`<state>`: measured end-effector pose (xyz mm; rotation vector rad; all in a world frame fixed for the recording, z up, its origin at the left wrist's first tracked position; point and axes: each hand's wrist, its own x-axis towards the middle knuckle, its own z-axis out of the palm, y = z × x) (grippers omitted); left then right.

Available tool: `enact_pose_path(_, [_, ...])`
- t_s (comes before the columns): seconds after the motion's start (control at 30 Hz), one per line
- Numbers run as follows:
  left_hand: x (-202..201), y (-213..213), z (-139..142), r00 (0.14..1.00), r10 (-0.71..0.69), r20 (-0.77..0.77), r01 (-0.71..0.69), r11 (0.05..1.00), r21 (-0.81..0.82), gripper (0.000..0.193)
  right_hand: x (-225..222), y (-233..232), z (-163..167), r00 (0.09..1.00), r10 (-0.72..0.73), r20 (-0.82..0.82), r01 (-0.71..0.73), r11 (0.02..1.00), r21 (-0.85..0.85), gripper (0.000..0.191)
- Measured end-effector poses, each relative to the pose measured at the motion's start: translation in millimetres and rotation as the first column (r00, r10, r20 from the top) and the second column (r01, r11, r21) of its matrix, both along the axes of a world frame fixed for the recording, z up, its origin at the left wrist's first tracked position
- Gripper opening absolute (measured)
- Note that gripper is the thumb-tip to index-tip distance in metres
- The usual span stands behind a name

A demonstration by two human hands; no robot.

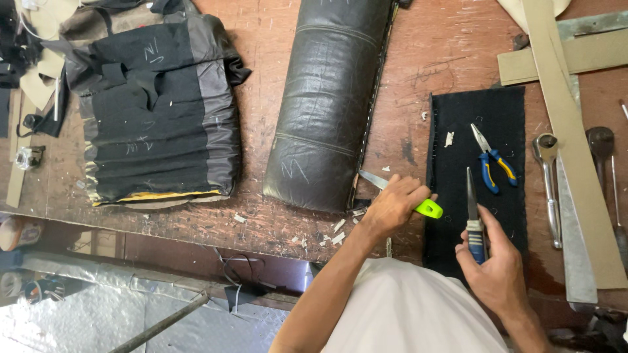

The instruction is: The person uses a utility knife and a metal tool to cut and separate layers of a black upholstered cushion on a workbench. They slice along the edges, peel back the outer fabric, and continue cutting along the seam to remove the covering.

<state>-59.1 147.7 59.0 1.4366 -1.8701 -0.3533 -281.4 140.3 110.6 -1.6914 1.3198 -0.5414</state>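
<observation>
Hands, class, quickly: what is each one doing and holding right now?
Left hand: closed around a green-handled knife, blade at the black leather cushion.
Right hand: closed around a blue-handled tool, tip pointing away.

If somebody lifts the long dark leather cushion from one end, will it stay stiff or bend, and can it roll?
The leather cushion looks thickly padded with cross seams, so it would probably sag a little, not flop. Its rounded top suggests it could rock, though it probably will not roll far. The glossy skin may feel slippery.
</observation>
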Motion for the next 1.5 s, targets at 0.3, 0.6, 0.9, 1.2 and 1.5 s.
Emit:
enact_pose_path(0.3, [5, -2, 14, 0.997, 0.024, -0.074, -0.027, 0.999, -0.041, 0.017, -4, 0, 5, 0.999, 0.006, -0.040, -0.006, 1.000, -0.016, 0.073])
enact_pose_path(0.6, [10, -2, 20, 0.995, 0.047, -0.083, -0.050, 0.998, -0.032, 0.021, 2, 0, 36, 0.998, 0.040, 0.037, -0.039, 0.999, -0.034, 0.076])
enact_pose_path(0.9, [9, 3, 23, 0.990, 0.032, -0.141, -0.036, 0.999, -0.023, 0.022, 4, 1, 48, 0.997, 0.060, 0.052, -0.057, 0.997, -0.047, 0.077])
enact_pose_path(1.2, [10, 0, 29, 0.997, 0.006, -0.071, -0.007, 1.000, -0.027, 0.015, 3, 2, 47, 0.999, 0.041, 0.017, -0.040, 0.998, -0.049, 0.076])
enact_pose_path(1.5, [10, 0, 19, 0.998, 0.018, -0.062, -0.020, 0.999, -0.032, 0.017, -1, 3, 42, 0.999, 0.047, -0.007, -0.047, 0.999, -0.012, 0.077])
